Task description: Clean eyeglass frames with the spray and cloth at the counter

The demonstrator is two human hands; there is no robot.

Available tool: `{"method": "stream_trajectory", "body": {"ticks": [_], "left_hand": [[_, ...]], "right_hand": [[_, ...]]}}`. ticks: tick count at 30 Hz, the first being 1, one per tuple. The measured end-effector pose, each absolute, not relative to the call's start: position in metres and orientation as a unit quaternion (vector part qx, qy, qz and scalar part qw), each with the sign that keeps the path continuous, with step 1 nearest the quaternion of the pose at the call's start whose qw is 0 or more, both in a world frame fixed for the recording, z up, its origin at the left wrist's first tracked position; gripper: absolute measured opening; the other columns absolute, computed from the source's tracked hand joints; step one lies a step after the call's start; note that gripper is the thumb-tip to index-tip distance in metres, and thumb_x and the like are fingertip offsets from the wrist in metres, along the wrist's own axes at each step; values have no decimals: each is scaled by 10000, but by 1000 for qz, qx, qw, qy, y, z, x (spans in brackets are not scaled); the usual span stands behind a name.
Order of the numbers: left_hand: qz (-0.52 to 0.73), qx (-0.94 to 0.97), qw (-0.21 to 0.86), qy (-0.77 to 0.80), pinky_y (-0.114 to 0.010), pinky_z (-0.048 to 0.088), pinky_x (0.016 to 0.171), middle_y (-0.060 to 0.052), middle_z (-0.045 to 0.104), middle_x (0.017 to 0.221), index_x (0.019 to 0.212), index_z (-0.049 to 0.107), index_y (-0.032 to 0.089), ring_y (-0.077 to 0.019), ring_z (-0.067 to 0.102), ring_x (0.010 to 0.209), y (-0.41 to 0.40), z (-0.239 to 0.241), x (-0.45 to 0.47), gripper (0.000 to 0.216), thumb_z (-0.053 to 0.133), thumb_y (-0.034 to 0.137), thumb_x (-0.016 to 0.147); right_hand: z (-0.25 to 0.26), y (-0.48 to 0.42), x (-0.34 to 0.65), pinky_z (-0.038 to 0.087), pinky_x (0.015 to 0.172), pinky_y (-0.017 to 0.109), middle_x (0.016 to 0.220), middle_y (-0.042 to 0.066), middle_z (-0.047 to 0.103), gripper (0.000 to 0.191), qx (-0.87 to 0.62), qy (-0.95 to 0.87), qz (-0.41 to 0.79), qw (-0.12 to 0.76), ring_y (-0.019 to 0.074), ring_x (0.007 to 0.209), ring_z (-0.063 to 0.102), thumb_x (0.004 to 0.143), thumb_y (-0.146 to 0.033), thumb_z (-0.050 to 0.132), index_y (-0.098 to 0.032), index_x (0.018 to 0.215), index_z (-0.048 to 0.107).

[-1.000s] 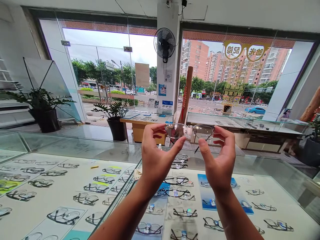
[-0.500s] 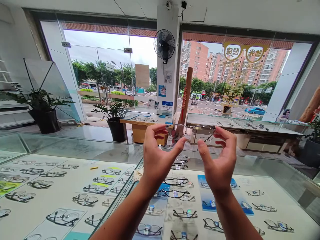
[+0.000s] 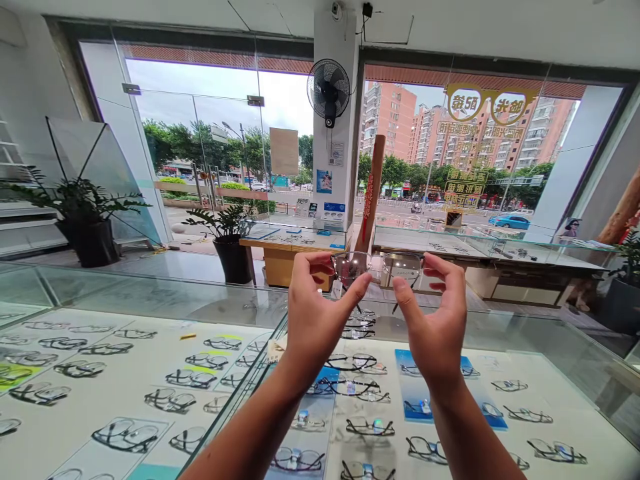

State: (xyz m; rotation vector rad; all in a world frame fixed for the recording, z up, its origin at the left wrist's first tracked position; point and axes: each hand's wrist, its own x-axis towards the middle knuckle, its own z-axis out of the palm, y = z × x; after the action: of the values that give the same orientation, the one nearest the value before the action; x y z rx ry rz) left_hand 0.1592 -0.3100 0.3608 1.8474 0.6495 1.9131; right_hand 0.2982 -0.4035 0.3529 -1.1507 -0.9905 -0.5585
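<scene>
A pair of thin-rimmed eyeglasses is held up in front of me between both hands, above the glass counter. My left hand is closed on the left end of the frame, its thumb at the lower edge of the left lens and its fingers curled behind. At the opposite end my right hand grips the corner of the frame, with the thumb below the right lens. The temples point down beneath the lenses, and a small white tag hangs near my left fingers.
Below my arms, a glass display counter holds rows of spectacles, some on blue cards. Another display case with more spectacles adjoins it on the left. Potted plants, a wooden post and low showcases stand near the windows.
The eyeglasses have tilted, so their temples now show below the lenses. My right hand has shifted slightly to the left; my left hand has hardly moved.
</scene>
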Motion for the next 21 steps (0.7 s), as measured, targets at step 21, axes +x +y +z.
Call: {"method": "stream_trajectory", "body": {"ticks": [21], "left_hand": [[747,663,-17,56,-393,578,888,-100,639,1219,1268,585,210,-240,645,1106,-237,342,176,644,939,408,769]], "right_hand": [[345,-369,328,556,998,420,1117,84,777,292,-372,-384,24,845,227,1054,712,898,-429,819,-207,1084,778]]}}
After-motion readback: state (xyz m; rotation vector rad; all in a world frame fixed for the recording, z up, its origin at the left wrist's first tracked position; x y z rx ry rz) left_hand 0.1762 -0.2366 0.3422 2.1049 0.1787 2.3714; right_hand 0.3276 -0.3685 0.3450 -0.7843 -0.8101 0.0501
